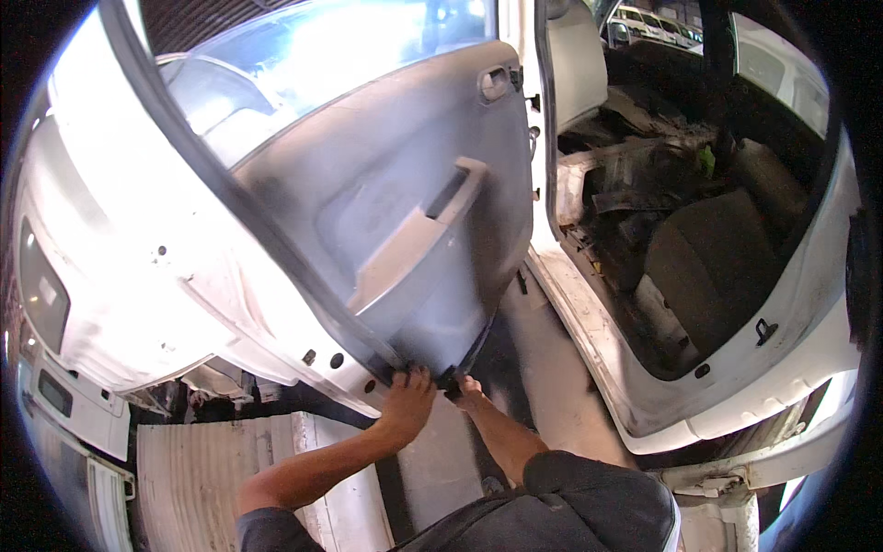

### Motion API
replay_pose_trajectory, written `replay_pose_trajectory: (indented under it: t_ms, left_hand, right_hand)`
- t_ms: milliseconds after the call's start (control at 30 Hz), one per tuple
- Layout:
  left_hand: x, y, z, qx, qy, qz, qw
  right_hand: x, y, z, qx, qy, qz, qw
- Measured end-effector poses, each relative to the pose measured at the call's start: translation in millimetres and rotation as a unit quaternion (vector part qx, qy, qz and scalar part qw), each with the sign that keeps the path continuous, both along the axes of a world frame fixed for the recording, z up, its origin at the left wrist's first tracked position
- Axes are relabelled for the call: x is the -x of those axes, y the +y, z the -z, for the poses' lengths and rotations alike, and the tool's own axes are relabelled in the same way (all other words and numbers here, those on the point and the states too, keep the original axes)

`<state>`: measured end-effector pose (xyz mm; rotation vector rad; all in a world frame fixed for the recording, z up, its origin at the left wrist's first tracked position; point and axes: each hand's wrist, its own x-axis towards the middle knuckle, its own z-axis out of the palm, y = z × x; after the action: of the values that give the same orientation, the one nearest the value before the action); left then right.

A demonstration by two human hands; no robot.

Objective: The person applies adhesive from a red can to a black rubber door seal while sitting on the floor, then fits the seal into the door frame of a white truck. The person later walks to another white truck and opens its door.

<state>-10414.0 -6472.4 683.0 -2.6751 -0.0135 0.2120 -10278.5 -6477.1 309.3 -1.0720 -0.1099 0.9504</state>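
Observation:
An open white car door (166,248) with a grey inner trim panel (405,175) stands in front of me. My left hand (409,405) is at the door's lower corner, its fingers curled over the edge. Beside it, my right hand (469,394) is closed at the bottom of the panel, next to a small black piece (449,378). What lies inside its fingers is mostly hidden. A thin black strip (480,345) runs up from there along the panel's edge. Higher on the panel are an armrest (418,235) and a door handle (495,85).
To the right is the car's door opening with a white sill (589,322); inside are a dark loose seat part (713,267) and debris. A ribbed pale panel (216,469) lies at lower left. Another white vehicle (83,405) stands at far left.

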Motion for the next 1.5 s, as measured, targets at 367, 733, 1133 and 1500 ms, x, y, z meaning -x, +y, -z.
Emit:
replay_pose_trajectory:
  t_ms: [367, 733, 1133, 1500]
  left_hand:
    - [40, -28, -24, 0.192, 0.085, -0.094, 0.973]
    - [22, -25, -73, 0.604, -0.301, -0.014, 0.738]
    - [-7, -46, -26, 0.363, 0.073, -0.164, 0.914]
    - [50, -14, -97, 0.147, -0.540, -0.102, 0.823]
  right_hand:
    - [7, -160, -240, -0.152, -0.210, 0.065, 0.964]
    - [-58, -182, -160, 0.148, -0.430, -0.265, 0.850]
    - [-191, -156, -179, -0.165, 0.167, 0.145, 0.961]
    - [-139, -122, 41, 0.158, -0.137, -0.188, 0.960]
